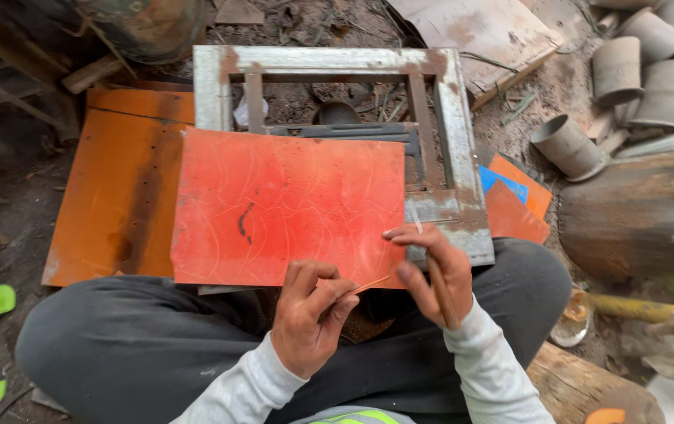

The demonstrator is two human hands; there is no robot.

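Near, left hand (309,314) pinches a thin stick (371,284); right hand (435,275) grips the scratched red-orange metal sheet (290,206) by its near right edge.

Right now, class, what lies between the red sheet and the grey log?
In the head view, between the red sheet and the grey log: a rusty metal frame and small orange and blue sheets.

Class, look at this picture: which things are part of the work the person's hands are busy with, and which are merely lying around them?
In use:
- orange-red metal sheet
- thin stick, pinched in the left hand
- right hand, gripping the sheet's edge
- grey metal frame under the sheet

Lying about:
- grey cylinders
- log
- larger orange sheet
- small orange and blue pieces
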